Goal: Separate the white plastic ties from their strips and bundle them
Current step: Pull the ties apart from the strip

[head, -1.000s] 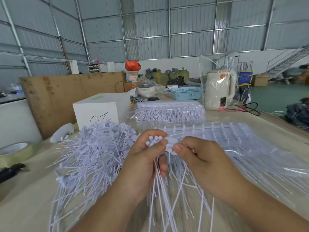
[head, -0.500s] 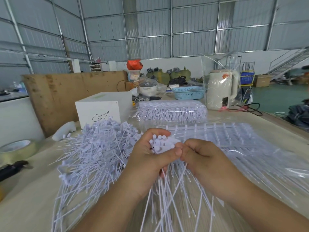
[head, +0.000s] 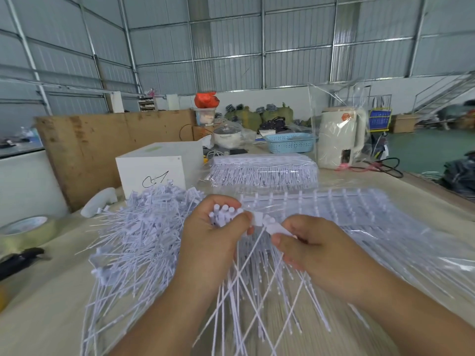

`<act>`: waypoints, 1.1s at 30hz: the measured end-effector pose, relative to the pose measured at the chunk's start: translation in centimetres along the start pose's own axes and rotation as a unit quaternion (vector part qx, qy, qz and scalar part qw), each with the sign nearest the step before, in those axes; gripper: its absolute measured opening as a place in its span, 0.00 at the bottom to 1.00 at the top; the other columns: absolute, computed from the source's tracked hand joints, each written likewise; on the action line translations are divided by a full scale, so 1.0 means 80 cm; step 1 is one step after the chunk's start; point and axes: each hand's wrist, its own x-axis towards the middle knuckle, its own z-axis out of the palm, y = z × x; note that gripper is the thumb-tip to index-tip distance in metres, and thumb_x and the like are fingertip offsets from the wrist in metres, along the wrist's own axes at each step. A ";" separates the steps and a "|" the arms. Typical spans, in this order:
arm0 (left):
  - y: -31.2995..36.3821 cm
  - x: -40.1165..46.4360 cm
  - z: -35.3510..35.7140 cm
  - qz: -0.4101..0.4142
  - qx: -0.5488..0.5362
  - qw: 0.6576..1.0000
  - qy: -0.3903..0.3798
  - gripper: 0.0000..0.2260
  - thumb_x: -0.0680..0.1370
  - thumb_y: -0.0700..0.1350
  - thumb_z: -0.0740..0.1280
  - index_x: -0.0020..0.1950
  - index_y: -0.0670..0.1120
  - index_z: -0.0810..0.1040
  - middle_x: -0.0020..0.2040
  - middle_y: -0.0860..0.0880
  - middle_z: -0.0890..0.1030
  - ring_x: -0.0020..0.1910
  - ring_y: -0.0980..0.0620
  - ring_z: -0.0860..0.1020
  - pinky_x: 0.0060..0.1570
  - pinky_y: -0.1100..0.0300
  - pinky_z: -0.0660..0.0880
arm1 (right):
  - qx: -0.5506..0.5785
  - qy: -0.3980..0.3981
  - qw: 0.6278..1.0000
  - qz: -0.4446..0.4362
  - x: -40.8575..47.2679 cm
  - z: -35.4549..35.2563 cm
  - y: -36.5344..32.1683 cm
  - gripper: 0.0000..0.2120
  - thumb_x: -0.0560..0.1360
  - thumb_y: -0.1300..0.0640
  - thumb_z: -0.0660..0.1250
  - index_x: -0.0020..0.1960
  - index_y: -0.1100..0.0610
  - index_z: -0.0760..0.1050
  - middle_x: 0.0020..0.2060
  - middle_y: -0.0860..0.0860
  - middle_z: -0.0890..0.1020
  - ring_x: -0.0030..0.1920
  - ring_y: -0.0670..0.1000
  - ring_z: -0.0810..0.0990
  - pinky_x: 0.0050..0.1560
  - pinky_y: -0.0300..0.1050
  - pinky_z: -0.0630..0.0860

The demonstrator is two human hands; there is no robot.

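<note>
My left hand (head: 210,237) grips a bunch of white plastic ties (head: 224,214) by their heads, their thin tails hanging down toward me. My right hand (head: 305,242) pinches the head of a single white tie (head: 276,228) just right of that bunch, its tail (head: 246,255) slanting down between my hands. A big loose heap of separated ties (head: 138,235) lies on the table to the left. Strips of unseparated ties in clear plastic (head: 359,222) are spread out to the right, behind my right hand.
A wrapped stack of tie strips (head: 262,170) sits further back, beside a white box (head: 156,170). A tape roll (head: 28,231) and a black tool (head: 18,260) lie at the left edge. A kettle (head: 339,140) and blue basket (head: 290,142) stand behind.
My right hand has drawn away to the right from the bunch, holding one tie head apart from the rest. The view has shifted slightly.
</note>
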 end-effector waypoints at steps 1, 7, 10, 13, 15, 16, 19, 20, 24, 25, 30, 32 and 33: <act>-0.001 0.001 -0.001 0.000 0.003 1.000 0.006 0.09 0.70 0.31 0.73 0.41 0.44 0.78 0.33 0.40 0.81 0.26 0.55 0.76 0.25 0.68 0.69 | -0.015 -0.008 1.000 0.008 -0.001 0.000 -0.001 0.12 0.78 0.50 0.66 0.38 0.52 0.73 0.28 0.50 0.75 0.29 0.50 0.72 0.35 0.48 0.68; -0.006 0.005 -0.001 -0.086 -0.060 0.994 0.035 0.08 0.72 0.35 0.72 0.39 0.46 0.78 0.30 0.40 0.77 0.21 0.51 0.70 0.21 0.64 0.67 | -0.046 0.012 0.998 -0.041 -0.003 0.005 -0.010 0.14 0.79 0.50 0.64 0.35 0.47 0.69 0.23 0.45 0.68 0.24 0.44 0.64 0.28 0.40 0.62; -0.009 0.005 0.002 -0.105 -0.078 0.989 0.063 0.06 0.73 0.35 0.71 0.40 0.45 0.77 0.27 0.42 0.75 0.21 0.51 0.69 0.22 0.64 0.67 | -0.095 0.022 0.992 -0.083 -0.007 0.010 -0.017 0.13 0.78 0.49 0.63 0.36 0.48 0.67 0.23 0.44 0.71 0.23 0.44 0.66 0.27 0.39 0.60; -0.012 0.002 0.007 -0.105 -0.086 0.987 0.088 0.07 0.73 0.35 0.70 0.39 0.45 0.76 0.25 0.44 0.73 0.20 0.52 0.68 0.21 0.65 0.66 | -0.110 0.027 0.990 -0.088 -0.008 0.010 -0.020 0.13 0.78 0.49 0.63 0.36 0.52 0.68 0.24 0.44 0.71 0.23 0.45 0.66 0.27 0.41 0.61; -0.013 0.001 0.011 -0.095 -0.080 0.987 0.103 0.07 0.73 0.35 0.70 0.40 0.45 0.76 0.23 0.45 0.71 0.19 0.53 0.66 0.20 0.67 0.64 | -0.112 0.032 0.989 -0.091 -0.007 0.009 -0.019 0.13 0.78 0.49 0.63 0.37 0.53 0.69 0.24 0.45 0.71 0.22 0.45 0.65 0.27 0.42 0.61; -0.015 0.001 0.012 -0.090 -0.076 0.987 0.110 0.06 0.73 0.35 0.70 0.41 0.45 0.76 0.22 0.46 0.70 0.18 0.53 0.65 0.20 0.67 0.62 | -0.116 0.036 0.988 -0.096 -0.007 0.010 -0.019 0.13 0.78 0.49 0.63 0.37 0.53 0.69 0.24 0.45 0.71 0.22 0.45 0.65 0.27 0.43 0.62; -0.015 0.003 0.013 -0.083 -0.063 0.987 0.124 0.07 0.73 0.35 0.70 0.42 0.45 0.75 0.21 0.47 0.69 0.18 0.52 0.63 0.20 0.68 0.59 | -0.148 0.046 0.981 -0.116 -0.006 0.012 -0.021 0.14 0.78 0.48 0.62 0.35 0.50 0.66 0.24 0.44 0.72 0.23 0.46 0.67 0.26 0.41 0.61; -0.013 0.004 0.012 -0.081 -0.057 0.987 0.128 0.07 0.73 0.35 0.70 0.42 0.45 0.75 0.21 0.48 0.69 0.18 0.52 0.63 0.20 0.68 0.59 | -0.171 0.050 0.976 -0.123 -0.006 0.013 -0.022 0.15 0.78 0.48 0.61 0.35 0.49 0.64 0.24 0.45 0.72 0.24 0.47 0.68 0.26 0.41 0.61; -0.009 0.004 0.008 -0.087 -0.049 0.986 0.133 0.08 0.71 0.34 0.69 0.41 0.46 0.75 0.25 0.47 0.69 0.19 0.52 0.62 0.22 0.66 0.59 | -0.248 0.067 0.956 -0.141 -0.004 0.019 -0.025 0.16 0.79 0.47 0.59 0.35 0.47 0.60 0.24 0.46 0.68 0.26 0.46 0.68 0.28 0.43 0.62; -0.008 0.004 0.008 -0.086 -0.047 0.986 0.135 0.09 0.71 0.34 0.69 0.41 0.46 0.74 0.26 0.46 0.69 0.20 0.52 0.61 0.23 0.64 0.59 | -0.252 0.068 0.955 -0.141 -0.004 0.019 -0.025 0.16 0.79 0.47 0.59 0.35 0.47 0.60 0.24 0.46 0.68 0.26 0.47 0.68 0.28 0.44 0.63; -0.004 0.006 0.006 -0.052 -0.014 0.990 0.134 0.11 0.70 0.32 0.70 0.37 0.48 0.74 0.31 0.45 0.74 0.22 0.54 0.65 0.25 0.62 0.63 | -0.285 0.065 0.941 -0.167 -0.002 0.019 -0.025 0.14 0.79 0.47 0.58 0.37 0.49 0.62 0.25 0.46 0.67 0.27 0.49 0.69 0.28 0.45 0.62; -0.004 0.006 0.002 -0.020 0.018 0.992 0.121 0.12 0.70 0.33 0.71 0.36 0.49 0.74 0.32 0.44 0.76 0.22 0.55 0.66 0.24 0.62 0.64 | -0.310 0.068 0.929 -0.188 -0.004 0.018 -0.027 0.12 0.77 0.47 0.57 0.37 0.49 0.62 0.24 0.45 0.65 0.26 0.50 0.67 0.26 0.42 0.58; -0.004 0.005 0.001 -0.002 0.036 0.993 0.113 0.11 0.70 0.33 0.71 0.36 0.49 0.74 0.31 0.45 0.76 0.23 0.56 0.67 0.24 0.63 0.65 | -0.323 0.066 0.924 -0.192 -0.006 0.017 -0.027 0.12 0.77 0.47 0.57 0.37 0.50 0.63 0.24 0.45 0.64 0.25 0.50 0.67 0.25 0.40 0.56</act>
